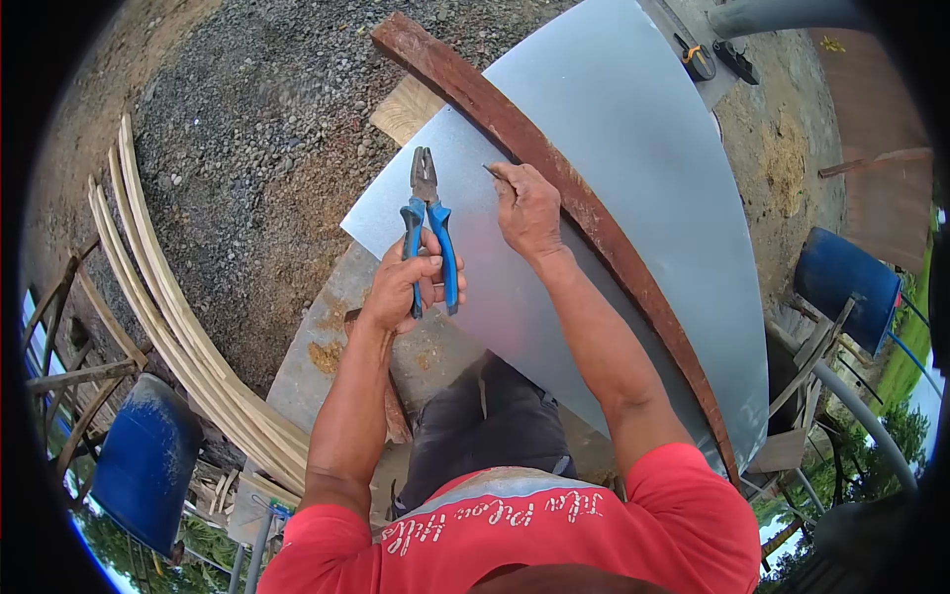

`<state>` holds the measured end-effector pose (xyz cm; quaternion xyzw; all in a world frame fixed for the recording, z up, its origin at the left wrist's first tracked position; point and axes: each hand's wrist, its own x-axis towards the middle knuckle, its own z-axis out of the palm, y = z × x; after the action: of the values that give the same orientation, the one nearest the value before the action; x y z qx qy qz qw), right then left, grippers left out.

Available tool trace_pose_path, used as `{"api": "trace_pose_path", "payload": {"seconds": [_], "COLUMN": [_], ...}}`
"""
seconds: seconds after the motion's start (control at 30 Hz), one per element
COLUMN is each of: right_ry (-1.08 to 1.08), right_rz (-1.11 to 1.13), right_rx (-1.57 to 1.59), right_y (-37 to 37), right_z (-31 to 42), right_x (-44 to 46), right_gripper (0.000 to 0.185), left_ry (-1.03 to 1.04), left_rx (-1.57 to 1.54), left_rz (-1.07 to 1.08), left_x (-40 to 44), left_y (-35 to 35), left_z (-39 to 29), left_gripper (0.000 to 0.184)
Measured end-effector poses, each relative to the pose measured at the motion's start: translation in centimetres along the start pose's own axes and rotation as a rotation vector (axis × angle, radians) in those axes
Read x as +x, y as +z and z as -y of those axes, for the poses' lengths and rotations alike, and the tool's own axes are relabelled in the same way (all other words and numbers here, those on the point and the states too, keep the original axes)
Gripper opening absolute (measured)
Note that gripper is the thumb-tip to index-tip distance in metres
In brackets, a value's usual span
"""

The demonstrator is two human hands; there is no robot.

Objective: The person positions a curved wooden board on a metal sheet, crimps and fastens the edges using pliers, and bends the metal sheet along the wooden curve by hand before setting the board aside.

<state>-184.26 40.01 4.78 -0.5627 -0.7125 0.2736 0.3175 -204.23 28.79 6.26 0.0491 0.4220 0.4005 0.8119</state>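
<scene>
My left hand is wrapped round the blue handles of a pair of pliers, whose metal jaws point away from me. Pinched in the fingers of my right hand is a small dark thin item, too small to name. Both hands are over a shiny metal sheet. A long reddish-brown wooden bar lies across the sheet, just beyond and to the right of my right hand.
Long pale wood strips lie at the left. Blue barrels stand at the left and right. A tape measure sits at the upper right. A wood block shows under the bar's far end. Gravel covers the ground.
</scene>
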Motion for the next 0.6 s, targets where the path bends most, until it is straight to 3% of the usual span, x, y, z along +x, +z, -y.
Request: {"api": "trace_pose_path", "payload": {"seconds": [0.13, 0.23, 0.37, 0.47, 0.6], "right_ry": [0.085, 0.146, 0.261, 0.093, -0.100], "right_rz": [0.039, 0.007, 0.035, -0.086, -0.244], "right_rx": [0.094, 0.038, 0.143, 0.118, 0.119], "right_y": [2.0, 2.3, 2.9, 4.4, 7.0], "right_z": [-1.1, -2.3, -2.6, -1.4, -0.6], "right_x": [-2.6, -3.5, -2.7, -0.4, 3.4], "right_gripper": [0.019, 0.019, 0.022, 0.018, 0.007], "left_ry": [0.207, 0.111, 0.230, 0.030, 0.071], "left_rx": [-0.020, 0.278, -0.027, 0.549, 0.568], "left_rz": [-0.161, -0.321, -0.389, -0.444, -0.463], "left_x": [9.0, 11.0, 9.6, 10.3, 8.2], "left_y": [1.8, 4.1, 5.5, 4.6, 2.4], "left_z": [-1.7, -3.8, -4.2, -5.4, -6.2], "left_gripper": [0.020, 0.012, 0.009, 0.007, 0.010]}}
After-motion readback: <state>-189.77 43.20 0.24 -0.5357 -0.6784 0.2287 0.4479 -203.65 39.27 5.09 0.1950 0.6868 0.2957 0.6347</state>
